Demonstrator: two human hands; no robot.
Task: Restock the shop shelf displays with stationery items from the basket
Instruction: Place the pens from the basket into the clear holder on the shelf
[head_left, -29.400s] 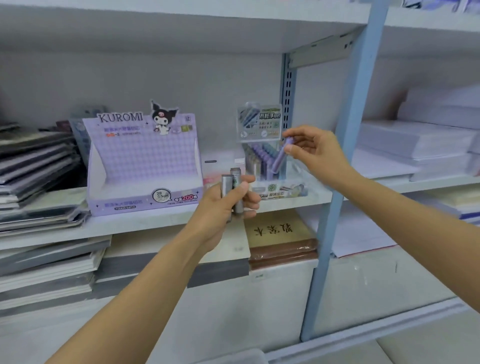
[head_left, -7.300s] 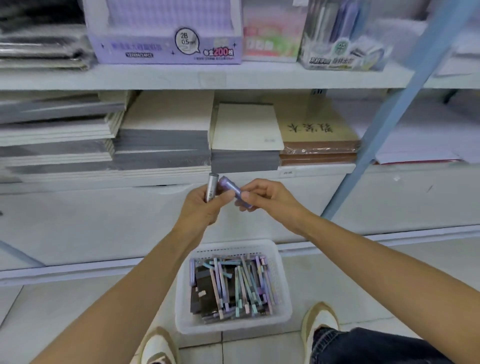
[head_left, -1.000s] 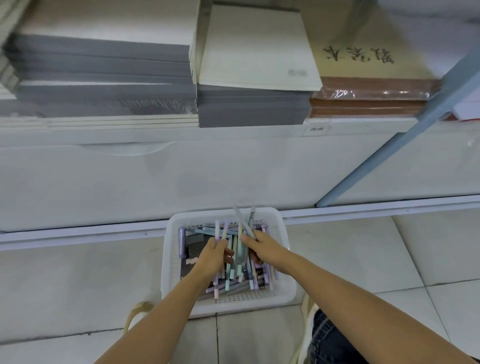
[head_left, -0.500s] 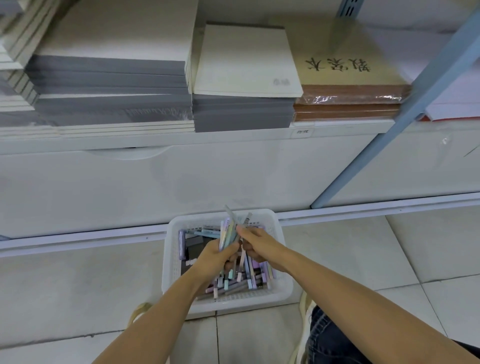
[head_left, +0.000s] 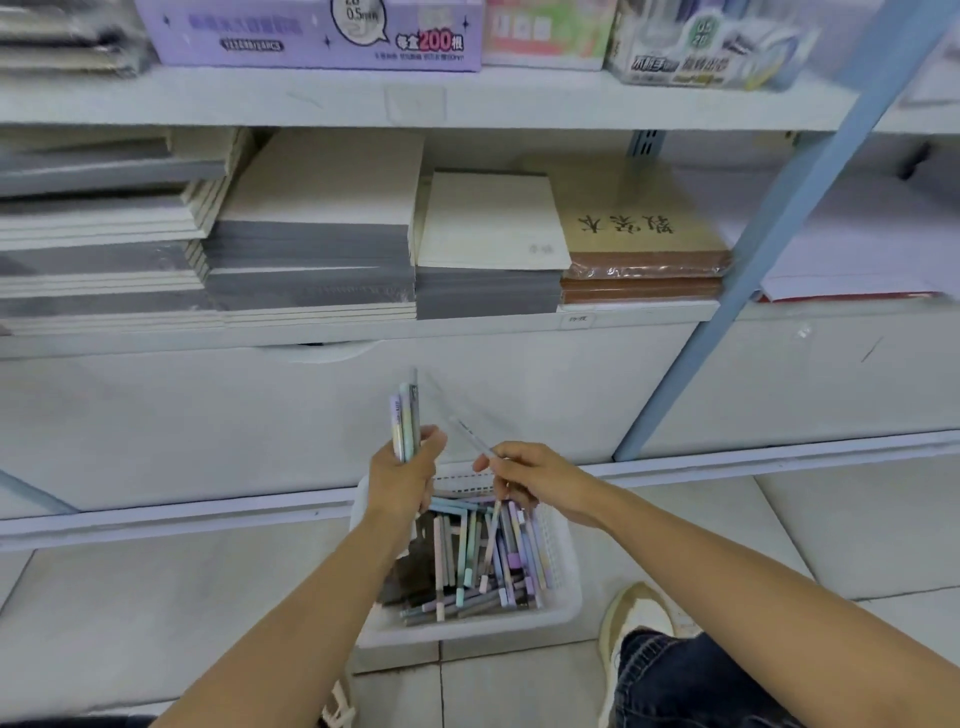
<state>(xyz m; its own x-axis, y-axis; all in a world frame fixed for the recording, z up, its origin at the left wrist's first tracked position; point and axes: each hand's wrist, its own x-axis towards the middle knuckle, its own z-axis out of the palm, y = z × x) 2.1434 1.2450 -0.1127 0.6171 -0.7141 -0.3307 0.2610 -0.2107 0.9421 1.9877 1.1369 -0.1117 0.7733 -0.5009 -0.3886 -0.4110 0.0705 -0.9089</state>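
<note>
Several pens (head_left: 406, 415) stand bunched in the clenched left hand (head_left: 402, 483) while the right hand (head_left: 530, 475) pinches a single pen (head_left: 470, 434) just beside, above the centre-bottom basket (head_left: 467, 631), probably gathering one batch for the shelf (head_left: 208, 98).

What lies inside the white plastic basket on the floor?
The white plastic basket holds a loose pile of slim pastel pens over dark flat packs. The left hand and its forearm cover the left side; the bottom is hidden.

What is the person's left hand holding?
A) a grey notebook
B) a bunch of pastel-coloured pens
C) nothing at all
B: the left hand grips a bunch of pastel-coloured pens upright, while the right hand pinches one thin pen.
</note>
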